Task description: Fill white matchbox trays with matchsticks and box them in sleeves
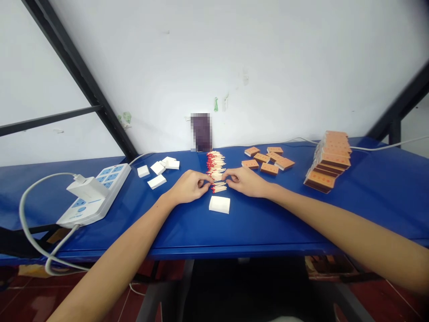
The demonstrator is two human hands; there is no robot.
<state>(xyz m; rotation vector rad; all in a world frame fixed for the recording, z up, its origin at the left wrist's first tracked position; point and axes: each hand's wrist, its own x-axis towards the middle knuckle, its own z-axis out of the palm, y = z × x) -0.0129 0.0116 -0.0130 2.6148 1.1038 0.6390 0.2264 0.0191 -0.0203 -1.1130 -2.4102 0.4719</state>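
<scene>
A column of red-tipped matches [216, 164] lies on the blue table, heads to the left and bare ends to the right. My left hand [190, 187] has its thumb and index finger curled together at the red heads near the column's front end. Opposite it, my right hand [247, 182] pinches in at the bare wooden ends, so matches lie between the fingertips of both hands. A smaller bunch of matches [219, 188] sits just in front of the fingers. Closer to me is a white matchbox tray [219, 205]; whether it holds anything is too unclear to see.
Several white trays [157, 181] lie to the left, beside a power strip [97, 201] with a plugged-in charger and cable. Several orange matchboxes [269, 168] are scattered at the right, near a leaning stack of matchboxes [331, 156]. A blurred dark rectangle [202, 132] stands against the wall.
</scene>
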